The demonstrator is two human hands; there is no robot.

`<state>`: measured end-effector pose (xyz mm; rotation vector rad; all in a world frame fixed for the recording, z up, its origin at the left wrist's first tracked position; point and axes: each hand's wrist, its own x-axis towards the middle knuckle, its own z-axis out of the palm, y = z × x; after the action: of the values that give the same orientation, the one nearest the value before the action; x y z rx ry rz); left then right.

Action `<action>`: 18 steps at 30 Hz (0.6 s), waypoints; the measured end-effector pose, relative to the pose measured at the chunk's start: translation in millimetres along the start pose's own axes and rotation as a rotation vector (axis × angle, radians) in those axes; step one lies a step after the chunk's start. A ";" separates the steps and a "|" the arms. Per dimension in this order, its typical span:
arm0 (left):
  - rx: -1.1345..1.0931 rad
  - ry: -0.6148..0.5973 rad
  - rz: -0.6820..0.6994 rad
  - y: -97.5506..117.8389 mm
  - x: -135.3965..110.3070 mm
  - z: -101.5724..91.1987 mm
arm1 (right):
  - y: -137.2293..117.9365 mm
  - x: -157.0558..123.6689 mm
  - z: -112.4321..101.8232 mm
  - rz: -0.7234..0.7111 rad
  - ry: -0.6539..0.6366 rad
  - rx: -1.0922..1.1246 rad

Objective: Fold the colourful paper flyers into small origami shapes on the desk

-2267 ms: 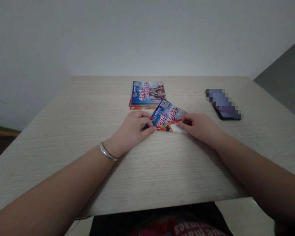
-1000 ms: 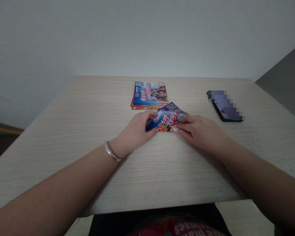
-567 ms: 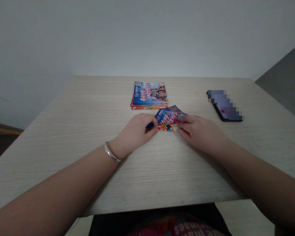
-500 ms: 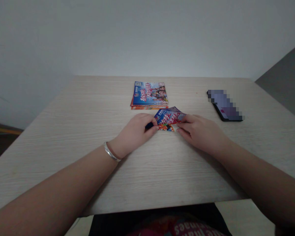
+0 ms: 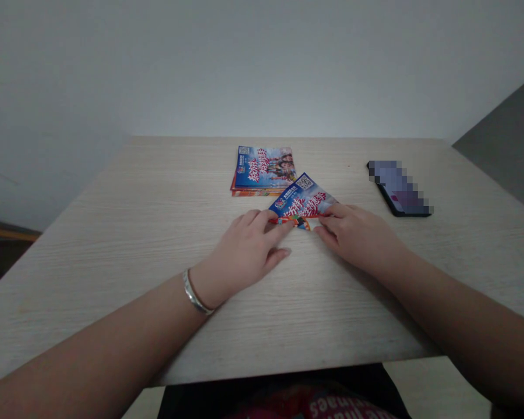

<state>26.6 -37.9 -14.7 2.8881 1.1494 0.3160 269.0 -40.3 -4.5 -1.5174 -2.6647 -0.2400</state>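
The pale wood-grain worktop [image 5: 126, 233] bears a stack of printed leaflets [image 5: 264, 169]. By the stack's near right corner lies a single folded leaflet [image 5: 300, 201], turned askew; well right of the stack lies a dark-edged phone [image 5: 397, 189].

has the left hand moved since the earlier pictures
Yes: the left hand has shifted slightly away from the stack, toward the near edge of the table.

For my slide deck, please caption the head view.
Left hand and right hand touch a part-folded leaflet; a leaflet stack and phone lie on the pale table.
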 end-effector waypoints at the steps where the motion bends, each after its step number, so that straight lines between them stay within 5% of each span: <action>1: -0.007 -0.006 0.002 -0.4 -0.9 0.8 | -0.3 0.2 0.2 0.005 -0.005 -0.004; 10: -0.035 0.011 -0.010 -7.8 -2.3 4.1 | -2.6 -4.6 -1.4 -0.040 0.059 -0.032; 18: 0.011 -0.025 0.025 -12.4 -2.6 3.0 | -2.8 -7.4 -1.6 -0.101 -0.010 -0.108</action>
<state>17.0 -30.4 -19.2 2.9090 1.1158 0.2738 270.3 -48.2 -4.2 -1.4159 -2.7821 -0.3887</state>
